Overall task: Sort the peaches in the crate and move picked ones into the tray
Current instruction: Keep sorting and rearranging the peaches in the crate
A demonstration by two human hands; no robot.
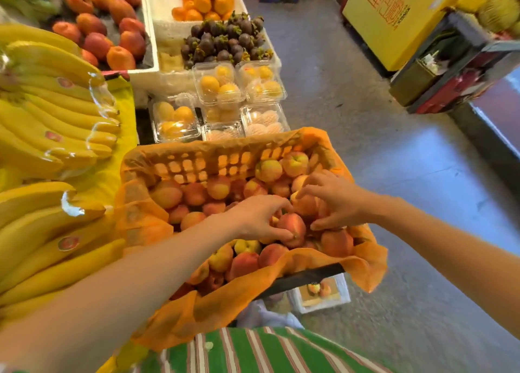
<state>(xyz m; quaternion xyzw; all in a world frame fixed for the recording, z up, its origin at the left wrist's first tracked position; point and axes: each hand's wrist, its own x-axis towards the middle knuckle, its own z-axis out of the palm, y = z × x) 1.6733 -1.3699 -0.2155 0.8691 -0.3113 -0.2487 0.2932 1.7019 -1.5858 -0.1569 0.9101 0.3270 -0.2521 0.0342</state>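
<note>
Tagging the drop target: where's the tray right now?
Head view, lower centre-right: the white tray sits below the crate's near edge, partly hidden by it, holding peaches.

Bananas [42, 113] fill the 9 o'clock side. Red-orange fruit [107, 20] lie at 11 and oranges [205, 0] at 12, with mangosteens [225, 41] just below them. Clear boxes [219, 85] of yellow fruit sit toward centre. A yellow box [394, 20] stands at 1, striped cloth [267, 350] at 6.
</note>
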